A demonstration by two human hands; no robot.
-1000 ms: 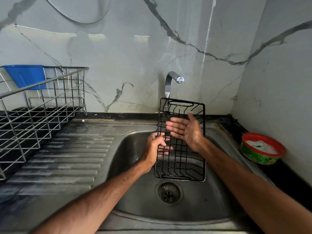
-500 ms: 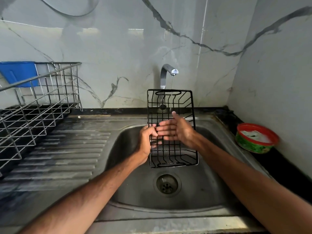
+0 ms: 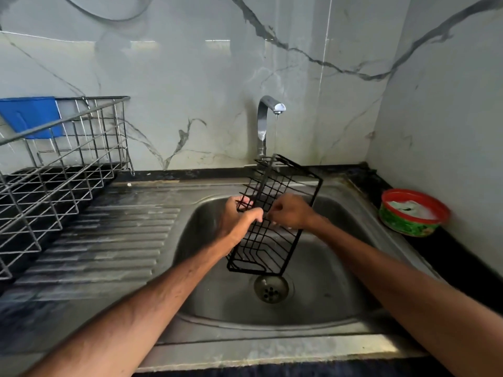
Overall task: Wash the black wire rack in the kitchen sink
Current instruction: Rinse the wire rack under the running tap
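The black wire rack (image 3: 268, 247) hangs tilted over the steel sink (image 3: 321, 303), its top end leaning right under the tap (image 3: 265, 115). A thin stream of water runs from the tap onto the rack's upper edge. My left hand (image 3: 239, 217) grips the rack's left side, fingers curled through the wires. My right hand (image 3: 291, 212) holds the wires at the rack's middle from the right, fingers bent around them. The drain (image 3: 271, 289) lies just below the rack's lower end.
A steel dish rack (image 3: 62, 170) stands on the left counter with a blue plastic piece (image 3: 30, 117) at its back. The ribbed draining board (image 3: 109, 240) lies between it and the sink. A red-rimmed green tub (image 3: 412, 213) of soap sits on the right counter by the wall.
The rack has turned from upright and face-on to tilted with its top leaning right. My right hand went from flat against the wires to curled on them.
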